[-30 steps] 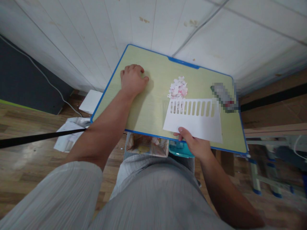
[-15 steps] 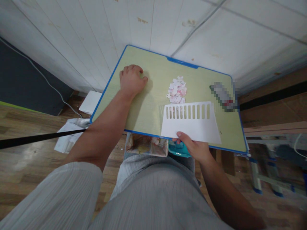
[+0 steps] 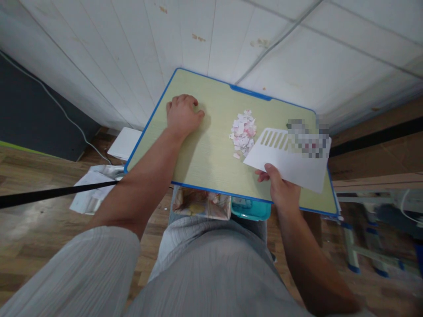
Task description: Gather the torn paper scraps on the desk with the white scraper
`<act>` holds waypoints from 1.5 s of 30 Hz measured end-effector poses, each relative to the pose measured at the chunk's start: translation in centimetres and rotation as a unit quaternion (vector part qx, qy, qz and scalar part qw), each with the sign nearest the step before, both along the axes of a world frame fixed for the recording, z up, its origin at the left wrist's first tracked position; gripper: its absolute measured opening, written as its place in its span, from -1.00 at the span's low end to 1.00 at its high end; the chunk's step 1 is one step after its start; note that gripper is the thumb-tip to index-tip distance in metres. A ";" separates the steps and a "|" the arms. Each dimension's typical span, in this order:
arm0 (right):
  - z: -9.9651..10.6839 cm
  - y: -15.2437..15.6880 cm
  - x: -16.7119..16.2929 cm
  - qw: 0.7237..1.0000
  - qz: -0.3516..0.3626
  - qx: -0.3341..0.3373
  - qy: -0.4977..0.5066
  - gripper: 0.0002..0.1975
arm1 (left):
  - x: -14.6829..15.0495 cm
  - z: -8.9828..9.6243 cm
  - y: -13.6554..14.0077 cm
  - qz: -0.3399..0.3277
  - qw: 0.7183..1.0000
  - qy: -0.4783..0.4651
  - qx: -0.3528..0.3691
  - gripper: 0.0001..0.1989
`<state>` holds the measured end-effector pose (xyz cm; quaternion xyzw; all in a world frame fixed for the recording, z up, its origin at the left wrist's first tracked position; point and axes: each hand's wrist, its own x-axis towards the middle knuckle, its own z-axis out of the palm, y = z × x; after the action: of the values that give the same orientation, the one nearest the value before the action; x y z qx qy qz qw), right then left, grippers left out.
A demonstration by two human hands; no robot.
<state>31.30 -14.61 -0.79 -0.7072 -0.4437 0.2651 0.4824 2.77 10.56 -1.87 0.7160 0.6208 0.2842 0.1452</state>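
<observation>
My right hand (image 3: 280,187) pinches the near edge of a flat white slotted panel (image 3: 287,169), thumb on top and fingers underneath. The panel is tilted above the right half of the table, and a row of long slots runs along its far side. Left of it lies a small heap of torn paper scraps (image 3: 243,131), white with some pink. My left hand (image 3: 184,114) rests palm down near the table's far left, fingers loosely bent and thumb apart, holding nothing. Past the panel's right end, a blurred-out object (image 3: 297,125) is partly covered.
The small table (image 3: 205,154) has a pale yellow-green top and blue rim, close to a white panelled wall (image 3: 194,26). Below its front edge are an open box (image 3: 201,204) and a turquoise basket (image 3: 253,210). Dark straps cross both sides.
My right hand has moved the slotted panel rightward and up, away from the paper scraps and over the blurred object. The near side of the heap is uncovered. My left hand stays in place.
</observation>
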 end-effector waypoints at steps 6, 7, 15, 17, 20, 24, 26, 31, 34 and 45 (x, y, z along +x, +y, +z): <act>-0.4 1.2 -0.2 0.997 0.059 -0.012 -0.043 -0.45 | 0.1 0.5 -0.4 0.003 1.000 0.017 -0.016 -0.52; -0.4 1.1 -0.2 0.997 0.064 -0.013 -0.048 -0.45 | 0.1 0.5 -0.4 0.005 1.000 0.018 -0.015 -0.53; -0.9 1.3 0.6 1.000 0.020 0.013 -0.004 -0.55 | 0.1 0.5 -0.2 0.011 0.999 0.030 -0.012 -0.53; -0.8 1.6 0.6 1.000 0.015 0.018 -0.015 -0.56 | 0.1 0.5 -0.1 0.009 1.000 0.014 -0.022 -0.44; -0.6 1.8 0.6 0.999 0.041 0.009 -0.032 -0.54 | 0.1 0.5 -0.1 0.011 1.000 0.011 -0.027 -0.39; -0.5 1.9 1.3 0.999 0.002 0.048 -0.003 -0.61 | 0.2 0.8 -0.5 0.014 0.999 0.034 -0.013 -0.50; -0.6 1.9 1.8 0.997 -0.028 0.067 0.002 -0.65 | 0.2 0.8 -0.5 0.013 1.000 0.026 -0.010 -0.49; -0.8 1.6 2.6 0.999 0.000 0.037 -0.011 -0.67 | 0.0 0.3 -0.1 0.003 1.000 -0.011 -0.017 -0.32; -0.9 1.3 2.6 0.999 0.021 0.004 -0.037 -0.59 | -0.2 0.0 0.2 -0.007 1.000 -0.023 -0.017 -0.32; 0.9 -1.7 0.4 0.994 0.079 -0.042 -0.064 -0.47 | 0.1 0.6 -0.3 0.012 0.999 0.019 -0.023 -0.49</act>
<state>31.68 -16.26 0.12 -0.7049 -0.5171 0.2749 0.4001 2.90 10.24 -1.23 0.7104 0.6382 0.2581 0.1463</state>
